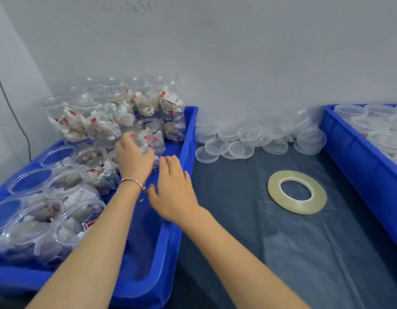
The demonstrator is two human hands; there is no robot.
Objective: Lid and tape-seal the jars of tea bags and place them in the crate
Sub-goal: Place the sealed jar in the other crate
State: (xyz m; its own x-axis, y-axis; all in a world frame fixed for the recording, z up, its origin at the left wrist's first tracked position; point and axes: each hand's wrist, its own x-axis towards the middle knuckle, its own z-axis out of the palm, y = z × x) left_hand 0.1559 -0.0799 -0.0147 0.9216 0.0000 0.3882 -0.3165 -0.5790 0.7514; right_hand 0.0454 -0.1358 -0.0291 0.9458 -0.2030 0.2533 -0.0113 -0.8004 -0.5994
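A blue crate [188, 134] on the left holds several clear, unlidded jars of tea bags, some stacked at the back. My left hand [133, 159] grips one jar [152, 137] near the crate's middle, fingers curled round its side. Just to the right, my right hand [173, 188] hovers above the crate floor with its fingers relaxed and holds nothing. Several clear lids [237, 148] lie piled on the dark table by the wall. A roll of clear tape [296, 191] lies flat on the table to the right of my hands.
A second blue crate [358, 157] at the right edge holds several lidded jars. The dark table [248, 230] is covered by a clear plastic sheet. A white wall stands close behind, with a dark cable at far left.
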